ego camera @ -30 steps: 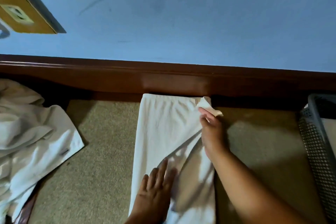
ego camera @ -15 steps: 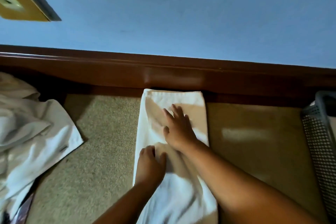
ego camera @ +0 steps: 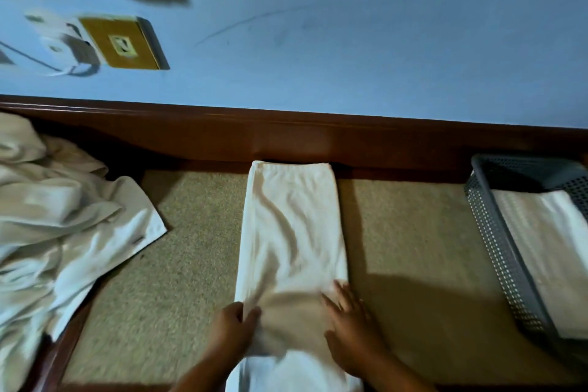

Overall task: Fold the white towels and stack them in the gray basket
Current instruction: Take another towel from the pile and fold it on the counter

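A white towel (ego camera: pixel 291 229), folded into a long narrow strip, lies on the tan carpet and runs from the dark wooden baseboard toward me. My left hand (ego camera: pixel 234 329) pinches the strip's left edge near its near end, thumb on top of the cloth. My right hand (ego camera: pixel 351 325) rests on the strip's right edge, fingers spread and fairly straight. The gray perforated basket (ego camera: pixel 496 248) stands at the right with a folded white towel (ego camera: pixel 547 248) lying inside it.
A heap of unfolded white towels (ego camera: pixel 60 226) covers the floor at the left. The baseboard (ego camera: pixel 318 137) and blue wall close off the far side. Bare tan carpet (ego camera: pixel 410 232) lies between the strip and the basket. A wall socket plate (ego camera: pixel 122 43) is up left.
Both hands have drawn back from the middle and far part of the strip to its near end. The lifted right corner was laid down flat. The view tilted up, showing more of the basket.
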A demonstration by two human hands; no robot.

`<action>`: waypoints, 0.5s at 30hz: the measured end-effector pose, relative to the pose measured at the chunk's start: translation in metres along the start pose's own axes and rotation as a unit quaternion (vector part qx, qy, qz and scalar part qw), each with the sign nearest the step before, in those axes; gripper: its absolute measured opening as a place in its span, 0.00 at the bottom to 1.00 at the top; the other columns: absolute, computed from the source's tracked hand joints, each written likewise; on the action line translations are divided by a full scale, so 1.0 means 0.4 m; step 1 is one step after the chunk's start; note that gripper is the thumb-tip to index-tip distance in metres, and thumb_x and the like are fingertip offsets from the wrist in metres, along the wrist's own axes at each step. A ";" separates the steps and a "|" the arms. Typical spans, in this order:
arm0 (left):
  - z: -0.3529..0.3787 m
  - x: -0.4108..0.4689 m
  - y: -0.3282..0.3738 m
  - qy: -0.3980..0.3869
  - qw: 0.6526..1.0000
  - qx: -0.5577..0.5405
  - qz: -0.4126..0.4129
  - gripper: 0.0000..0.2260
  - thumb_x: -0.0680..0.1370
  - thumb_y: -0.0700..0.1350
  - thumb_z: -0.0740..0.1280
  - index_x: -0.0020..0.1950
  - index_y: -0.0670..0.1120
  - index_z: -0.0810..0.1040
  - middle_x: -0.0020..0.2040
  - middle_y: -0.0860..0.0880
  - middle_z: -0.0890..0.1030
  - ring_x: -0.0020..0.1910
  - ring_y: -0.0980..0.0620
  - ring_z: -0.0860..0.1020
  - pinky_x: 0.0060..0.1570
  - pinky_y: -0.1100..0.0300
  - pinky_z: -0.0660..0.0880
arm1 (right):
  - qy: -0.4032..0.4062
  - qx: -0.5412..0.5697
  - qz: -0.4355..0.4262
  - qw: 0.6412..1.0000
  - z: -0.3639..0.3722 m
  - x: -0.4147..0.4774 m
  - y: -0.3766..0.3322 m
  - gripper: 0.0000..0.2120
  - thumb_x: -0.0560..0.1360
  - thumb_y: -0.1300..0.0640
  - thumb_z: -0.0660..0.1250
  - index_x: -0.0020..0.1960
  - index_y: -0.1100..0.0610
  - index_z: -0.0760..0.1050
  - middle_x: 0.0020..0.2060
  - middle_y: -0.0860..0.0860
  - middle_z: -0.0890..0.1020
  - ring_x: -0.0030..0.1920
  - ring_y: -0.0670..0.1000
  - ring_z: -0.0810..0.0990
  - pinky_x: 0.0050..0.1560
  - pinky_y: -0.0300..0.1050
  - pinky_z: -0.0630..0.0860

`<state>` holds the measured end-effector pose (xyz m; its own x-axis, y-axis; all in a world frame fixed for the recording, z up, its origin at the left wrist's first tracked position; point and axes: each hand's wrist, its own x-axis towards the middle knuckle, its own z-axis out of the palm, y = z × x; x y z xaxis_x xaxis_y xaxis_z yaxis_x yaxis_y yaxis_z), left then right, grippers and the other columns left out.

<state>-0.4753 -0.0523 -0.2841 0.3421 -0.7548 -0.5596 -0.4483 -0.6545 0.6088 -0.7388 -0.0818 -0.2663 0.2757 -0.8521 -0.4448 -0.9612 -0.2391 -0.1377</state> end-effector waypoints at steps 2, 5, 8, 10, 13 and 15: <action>0.000 -0.034 -0.028 -0.059 0.997 0.043 -0.009 0.24 0.64 0.67 0.68 0.35 0.44 0.81 0.31 0.49 0.82 0.34 0.50 0.82 0.38 0.50 0.78 | -0.028 -0.010 -0.007 1.000 -0.001 -0.044 -0.021 0.43 0.50 0.39 0.72 0.65 0.46 0.70 0.67 0.53 0.77 0.69 0.53 0.67 0.49 0.49 0.82; -0.012 -0.106 -0.045 -0.108 0.989 0.100 -0.010 0.19 0.67 0.67 0.71 0.39 0.51 0.82 0.36 0.54 0.84 0.38 0.57 0.82 0.38 0.57 0.77 | -0.039 0.021 -0.032 0.998 0.002 -0.103 -0.048 0.38 0.69 0.48 0.66 0.78 0.46 0.58 0.81 0.55 0.52 0.80 0.54 0.44 0.71 0.59 0.65; -0.023 -0.177 -0.061 -0.056 0.995 0.079 -0.010 0.07 0.78 0.52 0.70 0.44 0.50 0.80 0.39 0.53 0.83 0.40 0.54 0.80 0.43 0.55 0.78 | -0.088 0.061 -0.028 0.994 0.009 -0.149 -0.061 0.35 0.78 0.52 0.58 0.81 0.46 0.47 0.80 0.51 0.37 0.80 0.52 0.35 0.77 0.54 0.49; -0.021 -0.213 -0.080 -0.014 0.999 0.047 -0.018 0.07 0.80 0.48 0.68 0.44 0.47 0.78 0.39 0.51 0.82 0.39 0.54 0.79 0.43 0.54 0.76 | -0.075 0.060 -0.028 0.995 0.023 -0.163 -0.064 0.35 0.78 0.51 0.60 0.81 0.46 0.49 0.80 0.51 0.38 0.80 0.52 0.37 0.78 0.53 0.50; -0.002 -0.260 -0.105 -0.044 0.998 0.031 -0.036 0.06 0.79 0.50 0.70 0.47 0.49 0.77 0.42 0.53 0.82 0.42 0.53 0.80 0.43 0.55 0.76 | -0.071 0.048 -0.033 0.996 0.043 -0.178 -0.063 0.37 0.77 0.50 0.63 0.81 0.47 0.49 0.80 0.51 0.37 0.80 0.53 0.37 0.77 0.54 0.52; 0.011 -0.277 -0.122 -0.077 0.995 0.048 -0.030 0.08 0.76 0.54 0.73 0.49 0.53 0.77 0.44 0.54 0.83 0.43 0.53 0.81 0.40 0.59 0.74 | -0.065 0.048 -0.035 0.996 0.055 -0.190 -0.060 0.38 0.77 0.49 0.64 0.81 0.47 0.49 0.79 0.51 0.35 0.80 0.53 0.37 0.78 0.56 0.54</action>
<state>-0.4949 0.0635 -0.2541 0.2434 -0.6938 -0.6778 -0.5098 -0.6860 0.5191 -0.7363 -0.0010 -0.2486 0.3476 -0.7660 -0.5408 -0.9356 -0.2450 -0.2544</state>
